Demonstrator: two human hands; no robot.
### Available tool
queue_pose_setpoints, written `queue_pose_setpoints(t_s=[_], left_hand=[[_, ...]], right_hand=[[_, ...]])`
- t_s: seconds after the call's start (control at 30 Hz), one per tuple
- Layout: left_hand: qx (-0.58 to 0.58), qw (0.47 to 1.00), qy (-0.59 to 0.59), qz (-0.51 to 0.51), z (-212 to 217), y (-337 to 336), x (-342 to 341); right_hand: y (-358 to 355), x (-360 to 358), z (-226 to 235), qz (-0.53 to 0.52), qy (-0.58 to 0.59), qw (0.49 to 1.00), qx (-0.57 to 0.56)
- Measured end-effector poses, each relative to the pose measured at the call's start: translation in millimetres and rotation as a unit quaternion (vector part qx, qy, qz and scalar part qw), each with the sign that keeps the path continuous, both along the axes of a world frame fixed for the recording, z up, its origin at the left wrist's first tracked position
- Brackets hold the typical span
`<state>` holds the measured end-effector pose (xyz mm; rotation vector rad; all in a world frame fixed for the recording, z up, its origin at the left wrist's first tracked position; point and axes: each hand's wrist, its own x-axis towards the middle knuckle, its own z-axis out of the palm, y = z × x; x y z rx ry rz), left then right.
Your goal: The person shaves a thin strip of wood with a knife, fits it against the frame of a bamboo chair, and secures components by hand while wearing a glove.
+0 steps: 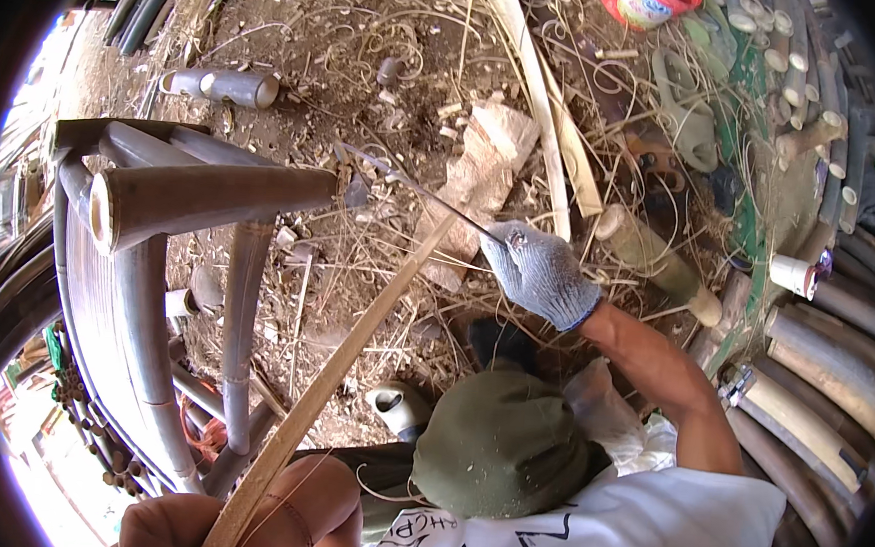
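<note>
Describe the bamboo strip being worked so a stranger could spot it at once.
Start at the bamboo frame on the left. Beside it, the bamboo strip runs diagonally from the bare left hand to the gloved right hand. It alone is long, flat and pale, not round.

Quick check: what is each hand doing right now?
Left hand: bare, at the bottom edge, closed on the near end of the long bamboo strip.
Right hand: in a grey glove, closed on a thin dark blade.
</note>
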<state>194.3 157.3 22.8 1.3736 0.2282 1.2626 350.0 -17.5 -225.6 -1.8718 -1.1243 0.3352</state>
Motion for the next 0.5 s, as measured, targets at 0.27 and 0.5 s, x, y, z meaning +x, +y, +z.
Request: queue_pose_setpoints(t_s=[0.27, 0.5], left_hand=[[0.066, 0.972, 0.225, 0.022, -71, -3, 35], [0.234, 0.816, 0.527, 0.039, -196, 8, 79]], right_hand=[[-23, 20, -73, 0.048, 0.038, 0.939, -0.338], [-71, -12, -44, -0.049, 0.204, 0.933, -0.293]])
